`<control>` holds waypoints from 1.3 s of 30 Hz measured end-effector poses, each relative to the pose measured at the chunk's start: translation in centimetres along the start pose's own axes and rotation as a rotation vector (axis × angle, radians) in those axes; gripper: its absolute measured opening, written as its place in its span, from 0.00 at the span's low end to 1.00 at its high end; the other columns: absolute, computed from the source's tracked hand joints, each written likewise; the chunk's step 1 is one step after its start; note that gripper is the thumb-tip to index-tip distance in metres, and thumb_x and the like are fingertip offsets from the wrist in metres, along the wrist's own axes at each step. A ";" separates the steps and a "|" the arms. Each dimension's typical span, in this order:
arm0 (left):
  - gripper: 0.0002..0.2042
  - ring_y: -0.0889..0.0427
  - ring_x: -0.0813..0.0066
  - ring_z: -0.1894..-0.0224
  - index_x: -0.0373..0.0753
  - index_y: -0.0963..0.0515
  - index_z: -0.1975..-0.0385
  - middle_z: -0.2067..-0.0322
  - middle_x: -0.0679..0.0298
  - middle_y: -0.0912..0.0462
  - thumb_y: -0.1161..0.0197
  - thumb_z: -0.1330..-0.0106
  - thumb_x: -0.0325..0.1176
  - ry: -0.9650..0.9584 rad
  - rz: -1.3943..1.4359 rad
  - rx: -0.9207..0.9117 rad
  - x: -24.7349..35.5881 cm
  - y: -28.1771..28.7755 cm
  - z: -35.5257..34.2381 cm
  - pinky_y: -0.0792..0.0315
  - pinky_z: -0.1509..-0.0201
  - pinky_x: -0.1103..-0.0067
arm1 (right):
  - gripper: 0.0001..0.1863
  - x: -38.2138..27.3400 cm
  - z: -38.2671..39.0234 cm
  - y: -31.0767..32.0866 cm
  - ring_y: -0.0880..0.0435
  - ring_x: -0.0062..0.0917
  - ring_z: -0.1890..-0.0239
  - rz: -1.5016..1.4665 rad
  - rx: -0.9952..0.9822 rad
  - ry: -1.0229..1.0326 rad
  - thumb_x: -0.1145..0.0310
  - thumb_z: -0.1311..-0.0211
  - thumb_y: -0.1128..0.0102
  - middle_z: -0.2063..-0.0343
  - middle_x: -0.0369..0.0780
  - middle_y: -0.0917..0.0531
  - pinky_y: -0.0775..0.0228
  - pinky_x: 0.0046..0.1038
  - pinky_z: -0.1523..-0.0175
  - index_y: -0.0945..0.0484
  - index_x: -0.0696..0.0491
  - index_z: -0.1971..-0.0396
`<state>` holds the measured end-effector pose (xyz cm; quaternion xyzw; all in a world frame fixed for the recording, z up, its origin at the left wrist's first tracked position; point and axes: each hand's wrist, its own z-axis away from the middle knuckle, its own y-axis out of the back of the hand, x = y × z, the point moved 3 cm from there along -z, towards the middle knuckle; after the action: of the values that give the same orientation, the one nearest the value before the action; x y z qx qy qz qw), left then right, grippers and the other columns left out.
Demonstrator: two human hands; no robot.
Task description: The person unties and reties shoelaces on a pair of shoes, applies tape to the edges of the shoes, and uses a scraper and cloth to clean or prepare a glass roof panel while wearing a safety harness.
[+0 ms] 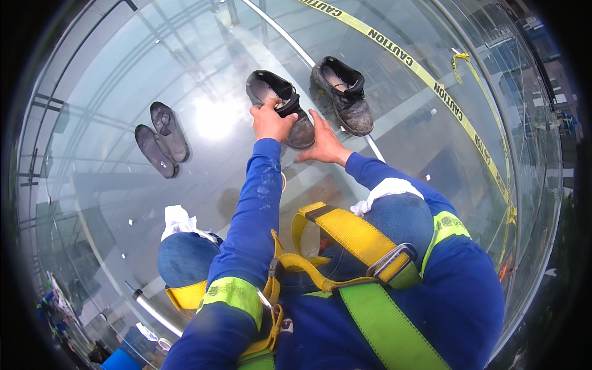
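One worn dark shoe (300, 131) sits ahead of you, near the middle of the scene, with its opening on the far side and its toe toward you. Your left hand (273, 122) is closed on it, fingers and thumb gathered at the lacing and the edge of the opening. Your right hand (324, 143) is spread wide just to the right of the toe, thumb at the near side and fingers pointing away from you; you cannot tell whether it touches the shoe.

A second dark shoe (356, 116) stands to the right, beyond your right hand and free of both hands, its toe also toward you, over a white bar (287, 37) that crosses the shiny grey floor (117, 197). Well off to the left lie two dark sole-shaped pieces (161, 140), side by side; you cannot tell whether they are insoles or flat slippers.

Yellow tape (421, 73) with dark print runs from the far side down the right. White cloth lies over your left knee (185, 259) and your right knee (401, 217). Your blue sleeves (256, 203) carry bright bands, and a yellow and green harness (357, 237) crosses your body. On the near left, a blue object (121, 359) shows at the edge
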<state>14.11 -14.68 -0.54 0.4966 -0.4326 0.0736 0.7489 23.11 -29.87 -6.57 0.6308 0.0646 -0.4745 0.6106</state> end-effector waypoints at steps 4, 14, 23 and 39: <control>0.28 0.21 0.51 0.45 0.34 0.23 0.54 0.50 0.45 0.22 0.22 0.57 0.34 0.245 -0.254 -0.204 -8.3 3.4 -1.0 0.27 0.40 0.67 | 0.75 -0.3 -0.2 -2.0 0.40 0.52 0.33 0.001 0.073 -0.042 0.52 0.71 0.15 0.37 0.58 0.39 0.45 0.44 0.29 0.63 0.59 0.28; 0.15 0.12 0.58 0.72 0.28 0.22 0.68 0.71 0.49 0.14 0.27 0.51 0.30 0.354 -0.142 -0.238 -11.9 -4.2 3.6 0.16 0.64 0.71 | 0.58 -3.4 -1.6 -0.4 0.29 0.52 0.41 0.126 0.224 -0.046 0.50 0.62 0.23 0.45 0.60 0.30 0.37 0.43 0.35 0.44 0.64 0.34; 0.09 0.13 0.61 0.74 0.26 0.31 0.61 0.69 0.49 0.18 0.40 0.36 0.20 0.555 0.804 -0.167 -9.2 -8.5 4.7 0.14 0.71 0.72 | 0.56 -1.9 -0.9 -0.8 0.28 0.52 0.44 0.092 0.249 0.002 0.49 0.61 0.24 0.48 0.58 0.29 0.36 0.45 0.38 0.42 0.63 0.36; 0.32 0.19 0.71 0.66 0.33 0.30 0.49 0.55 0.57 0.26 0.25 0.57 0.29 -0.065 0.272 0.214 -11.3 -7.9 5.7 0.23 0.61 0.74 | 0.57 -2.5 -0.2 -0.5 0.30 0.51 0.40 0.080 0.243 -0.003 0.50 0.60 0.22 0.44 0.58 0.32 0.36 0.45 0.36 0.43 0.61 0.33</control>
<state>8.18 -19.61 -13.34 0.5124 -0.5096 0.2038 0.6604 21.53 -28.36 -5.30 0.7016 -0.0193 -0.4550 0.5481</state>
